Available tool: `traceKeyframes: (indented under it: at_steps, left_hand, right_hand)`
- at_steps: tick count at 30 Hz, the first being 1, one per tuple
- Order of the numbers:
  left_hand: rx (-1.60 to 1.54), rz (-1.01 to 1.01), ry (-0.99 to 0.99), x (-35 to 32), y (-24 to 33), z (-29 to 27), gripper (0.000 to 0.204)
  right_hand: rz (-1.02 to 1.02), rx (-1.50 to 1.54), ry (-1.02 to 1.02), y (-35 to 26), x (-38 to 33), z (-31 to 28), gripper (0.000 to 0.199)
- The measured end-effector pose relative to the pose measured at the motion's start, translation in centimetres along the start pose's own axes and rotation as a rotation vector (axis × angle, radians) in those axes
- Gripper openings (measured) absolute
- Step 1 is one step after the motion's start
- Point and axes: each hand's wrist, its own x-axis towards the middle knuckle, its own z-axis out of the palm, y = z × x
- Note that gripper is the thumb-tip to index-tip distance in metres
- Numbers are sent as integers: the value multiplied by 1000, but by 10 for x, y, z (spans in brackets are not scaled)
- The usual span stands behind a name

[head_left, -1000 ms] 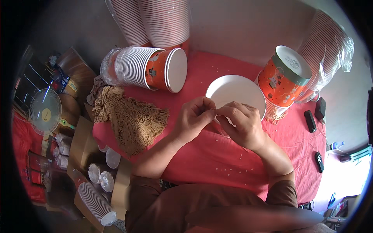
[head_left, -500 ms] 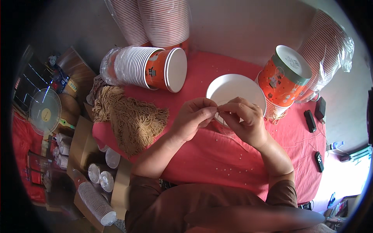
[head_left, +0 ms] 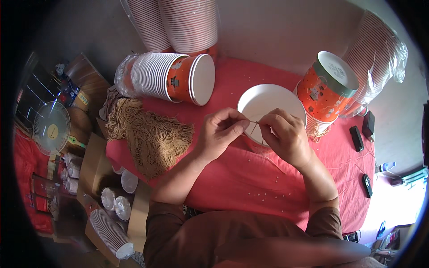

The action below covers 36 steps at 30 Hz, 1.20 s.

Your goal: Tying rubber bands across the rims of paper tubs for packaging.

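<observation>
A thin tan cord (head_left: 253, 122) is stretched between my hands, with a loose piece dangling below it near the right one. My left hand (head_left: 220, 135) pinches one end of the cord between thumb and forefinger. Its other end is held in the closed fingers of my right hand (head_left: 288, 139). Both hands are raised over the near part of a white-lined paper bucket (head_left: 267, 94), which stands open side up. Thin string lies inside the bucket, partly hidden by my hands. Left of them, a large bundle of tan cords (head_left: 156, 138) is heaped on the table.
A red cloth (head_left: 232, 178) covers the table, with small white beads scattered on it. Nested orange buckets (head_left: 319, 91) stand upside down at right; a wrapped stack (head_left: 154, 76) lies at left. Black devices (head_left: 356, 139) are near the right edge. A cardboard box (head_left: 96, 156) stands at lower left.
My hands have drawn slightly apart, and the cord now shows stretched between them. The right hand's fingers have curled in more. The buckets and the cord bundle stay in place.
</observation>
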Motion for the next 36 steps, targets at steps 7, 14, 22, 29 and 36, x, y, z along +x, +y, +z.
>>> traceKeyframes:
  at_steps: [7,14,22,29,36]
  left_hand:
    - [156,-37,-26,2,1,-7,8]
    - [361,187,-55,5,9,-5,10]
    - [431,221,-93,0,12,7,15]
    - [474,237,-128,2,14,-1,13]
    - [569,303,-43,3,10,4,11]
  right_hand:
    - [-5,-141,-102,3,0,-7,20]
    - [-115,-206,-101,4,1,-11,21]
    - [-255,-216,-126,-8,-4,-11,29]
    - [-247,-198,-121,-7,-3,-10,28]
    - [-252,-378,-43,0,3,-31,25]
